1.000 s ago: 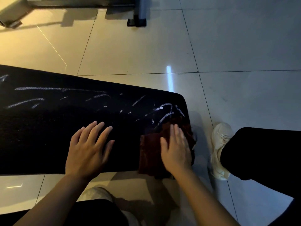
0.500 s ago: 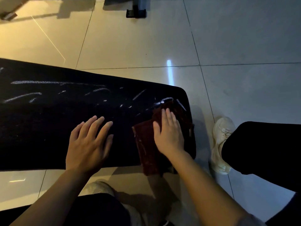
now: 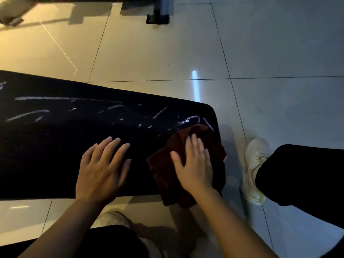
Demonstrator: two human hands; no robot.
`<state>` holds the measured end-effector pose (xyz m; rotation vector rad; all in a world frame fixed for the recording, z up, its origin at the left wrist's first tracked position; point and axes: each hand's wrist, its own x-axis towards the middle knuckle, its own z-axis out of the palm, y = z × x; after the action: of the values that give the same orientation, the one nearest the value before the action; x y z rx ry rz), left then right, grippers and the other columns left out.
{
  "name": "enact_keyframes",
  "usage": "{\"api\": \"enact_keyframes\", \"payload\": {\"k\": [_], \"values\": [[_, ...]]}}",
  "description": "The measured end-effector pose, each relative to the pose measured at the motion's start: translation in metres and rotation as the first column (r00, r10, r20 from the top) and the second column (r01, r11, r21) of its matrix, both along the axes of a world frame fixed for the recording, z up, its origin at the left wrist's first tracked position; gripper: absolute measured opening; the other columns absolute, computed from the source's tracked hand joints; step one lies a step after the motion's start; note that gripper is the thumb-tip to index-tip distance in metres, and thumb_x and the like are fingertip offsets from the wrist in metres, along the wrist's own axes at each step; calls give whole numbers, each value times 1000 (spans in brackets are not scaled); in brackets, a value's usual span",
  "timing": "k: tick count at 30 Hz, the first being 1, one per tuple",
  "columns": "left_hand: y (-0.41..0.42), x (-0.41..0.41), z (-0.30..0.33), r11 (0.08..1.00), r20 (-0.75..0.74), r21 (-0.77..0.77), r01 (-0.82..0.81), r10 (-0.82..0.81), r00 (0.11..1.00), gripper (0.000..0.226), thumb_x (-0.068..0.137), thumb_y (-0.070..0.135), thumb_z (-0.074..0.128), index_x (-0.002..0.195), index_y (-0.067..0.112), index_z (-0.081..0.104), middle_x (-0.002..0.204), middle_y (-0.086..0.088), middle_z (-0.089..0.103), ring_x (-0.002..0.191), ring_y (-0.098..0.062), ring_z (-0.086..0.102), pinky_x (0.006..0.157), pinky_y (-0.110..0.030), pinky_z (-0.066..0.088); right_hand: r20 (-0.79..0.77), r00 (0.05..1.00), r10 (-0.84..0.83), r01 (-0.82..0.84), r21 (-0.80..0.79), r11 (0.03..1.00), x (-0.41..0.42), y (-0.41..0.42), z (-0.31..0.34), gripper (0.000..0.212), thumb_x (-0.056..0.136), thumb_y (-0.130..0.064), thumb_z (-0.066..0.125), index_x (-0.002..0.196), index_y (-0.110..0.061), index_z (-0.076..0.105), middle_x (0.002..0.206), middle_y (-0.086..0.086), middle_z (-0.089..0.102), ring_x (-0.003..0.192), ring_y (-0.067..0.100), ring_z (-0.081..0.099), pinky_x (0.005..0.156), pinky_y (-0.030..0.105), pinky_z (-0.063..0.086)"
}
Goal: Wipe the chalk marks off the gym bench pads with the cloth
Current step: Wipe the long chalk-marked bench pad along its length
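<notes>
Cloth [image 3: 167, 170] under flat right hand [image 3: 195, 164] | left hand [image 3: 102, 170] flat on pad [image 3: 46, 146]

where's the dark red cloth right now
In the head view, the dark red cloth lies on the black bench pad's right end, under the flat right hand.

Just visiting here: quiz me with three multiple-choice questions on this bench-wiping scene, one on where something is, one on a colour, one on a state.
1. Where does the cloth lie?
A. On the floor
B. At the right end of the bench pad
C. Over a shoe

2. What colour is the cloth?
A. Dark red-brown
B. White
C. Blue

3. How is the left hand?
A. Fist clenched
B. Gripping the cloth
C. Flat on the pad, fingers spread

Answers:
1 B: it lies under the right hand near the pad's end.
2 A: it looks maroon against the black pad.
3 C: straight fingers rest on bare pad.
</notes>
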<state>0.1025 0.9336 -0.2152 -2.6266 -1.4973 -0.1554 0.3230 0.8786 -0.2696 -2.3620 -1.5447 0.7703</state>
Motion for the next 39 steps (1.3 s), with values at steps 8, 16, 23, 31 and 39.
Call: {"api": "enact_keyframes", "payload": {"k": [8,16,23,31,39], "values": [[2,0,-3,1000,2,19,3,-3,1000,50,93,41,38,124,11,64,129,-15,59,125,-34,50,98,-49,34,62,998,20,-20,-4,1000,-23,-19,11,79,87,-54,-10,155,-16,4,163,2,-9,148,18,-14,117,36,-11],[1,0,-1,1000,-11,5,0,0,1000,51,94,40,34,126,12,62,130,-15,58,127,-34,48,99,-49,34,-5,996,90,-90,11,996,-30,-14,15,65,99,-54,13,155,-24,-2,162,-4,-11,149,15,-10,120,36,-1],[2,-1,-3,1000,4,8,7,-7,1000,51,94,41,35,124,11,63,129,-16,59,126,-35,49,99,-49,33,89,990,-111,117,-73,990,17,-27,5,60,103,-45,21,155,-18,9,164,1,0,150,21,-2,121,39,8],[2,-1,-2,1000,-4,0,7,-7,1000,52,95,40,33,126,11,62,129,-16,59,127,-35,48,99,-49,34,20,973,230,-231,84,969,-44,16,32,58,104,-46,22,155,-23,9,164,-2,-1,150,16,-7,119,36,-3],[3,-2,-3,1000,21,1,10,-10,1000,52,93,42,35,124,12,63,129,-15,59,126,-34,48,99,-48,33,59,994,-95,100,-78,992,25,-34,-1,61,103,-46,20,156,-19,7,164,-3,-4,150,15,-4,120,33,5]]}}
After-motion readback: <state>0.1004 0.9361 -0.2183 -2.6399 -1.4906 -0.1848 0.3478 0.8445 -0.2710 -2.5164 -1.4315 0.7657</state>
